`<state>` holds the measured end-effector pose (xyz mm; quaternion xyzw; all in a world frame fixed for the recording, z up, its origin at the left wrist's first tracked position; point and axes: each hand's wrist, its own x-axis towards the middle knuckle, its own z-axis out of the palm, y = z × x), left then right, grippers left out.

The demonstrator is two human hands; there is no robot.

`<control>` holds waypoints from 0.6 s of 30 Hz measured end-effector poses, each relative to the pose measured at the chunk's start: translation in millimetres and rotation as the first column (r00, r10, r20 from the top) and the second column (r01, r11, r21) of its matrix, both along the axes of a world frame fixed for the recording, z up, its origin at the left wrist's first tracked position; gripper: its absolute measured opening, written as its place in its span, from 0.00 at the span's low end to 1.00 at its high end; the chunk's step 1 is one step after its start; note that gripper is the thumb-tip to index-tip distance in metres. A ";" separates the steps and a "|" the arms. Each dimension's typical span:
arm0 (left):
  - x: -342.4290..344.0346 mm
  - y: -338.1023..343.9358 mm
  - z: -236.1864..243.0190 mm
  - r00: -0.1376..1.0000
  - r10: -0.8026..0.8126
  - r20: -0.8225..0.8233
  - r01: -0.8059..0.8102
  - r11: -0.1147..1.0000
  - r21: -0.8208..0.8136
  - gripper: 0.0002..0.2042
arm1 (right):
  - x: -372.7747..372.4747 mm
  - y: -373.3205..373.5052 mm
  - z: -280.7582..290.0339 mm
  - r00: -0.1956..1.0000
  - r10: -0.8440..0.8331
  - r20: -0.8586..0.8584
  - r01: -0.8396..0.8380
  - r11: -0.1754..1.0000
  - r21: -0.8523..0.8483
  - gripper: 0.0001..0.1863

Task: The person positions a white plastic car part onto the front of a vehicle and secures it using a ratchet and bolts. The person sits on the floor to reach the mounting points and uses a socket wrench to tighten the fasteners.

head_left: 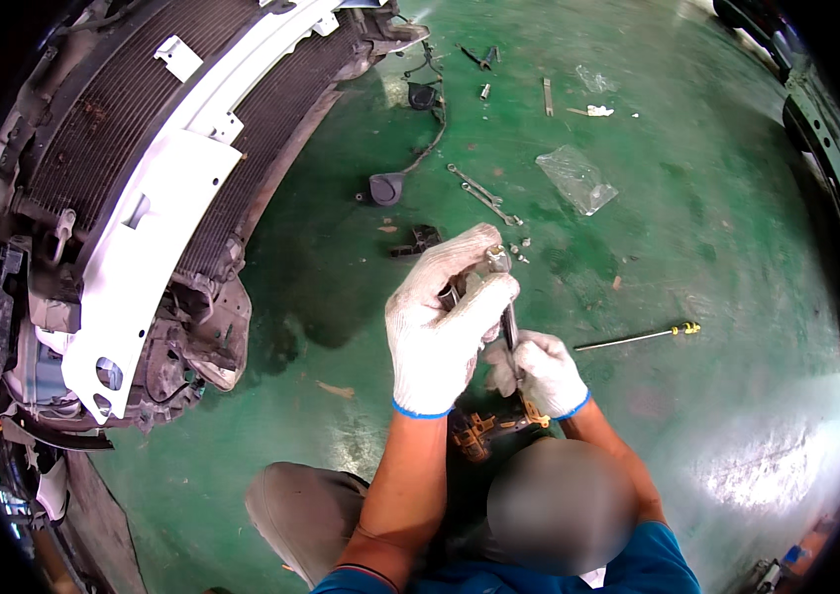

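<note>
Both of my hands wear white knit gloves with blue cuffs. My left hand (445, 322) is closed, its fingertips and thumb around the metal head of what looks like a ratchet wrench (509, 322). A dark, shiny metal piece (452, 293) shows inside the curl of the same hand; its kind is unclear. Lower and to the right, my right hand (547, 376) is closed around the wrench's handle, which slants down from the head. Beneath my hands a yellow and black power tool (479, 434) is partly hidden.
On the left stands an opened car front with a white bumper beam (157, 213) and radiator (108, 109). Combination wrenches (479, 195), a plastic bag (577, 180), a wired horn (385, 189) and a long yellow-handled screwdriver (638, 338) lie on the green floor. Dark vehicle parts (826, 158) edge the right.
</note>
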<state>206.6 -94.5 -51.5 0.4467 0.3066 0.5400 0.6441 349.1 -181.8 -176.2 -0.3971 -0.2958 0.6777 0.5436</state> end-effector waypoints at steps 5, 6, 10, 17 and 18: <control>-8.0 5.2 -1.2 0.994 0.000 0.111 0.006 0.998 -0.056 0.21 | 7.7 -11.1 34.7 0.956 -0.172 0.238 0.166 0.985 0.047 0.17; -7.8 5.5 -2.8 0.991 -0.006 0.134 0.015 0.998 -0.063 0.21 | 10.4 -13.8 38.6 0.938 -0.182 0.294 0.175 0.983 0.050 0.17; -8.8 6.2 -7.0 0.979 -0.026 0.202 0.037 0.998 -0.049 0.22 | 8.5 -17.5 53.5 0.829 -0.246 0.502 0.196 0.969 0.152 0.18; -8.8 7.9 -9.3 0.973 -0.015 0.229 0.029 0.998 -0.056 0.22 | 8.8 -18.6 64.9 0.616 -0.392 0.684 0.180 0.914 0.362 0.18; -8.4 7.9 -9.4 0.971 -0.012 0.237 0.029 0.997 -0.068 0.21 | 8.8 -19.0 65.3 0.603 -0.399 0.691 0.184 0.912 0.366 0.18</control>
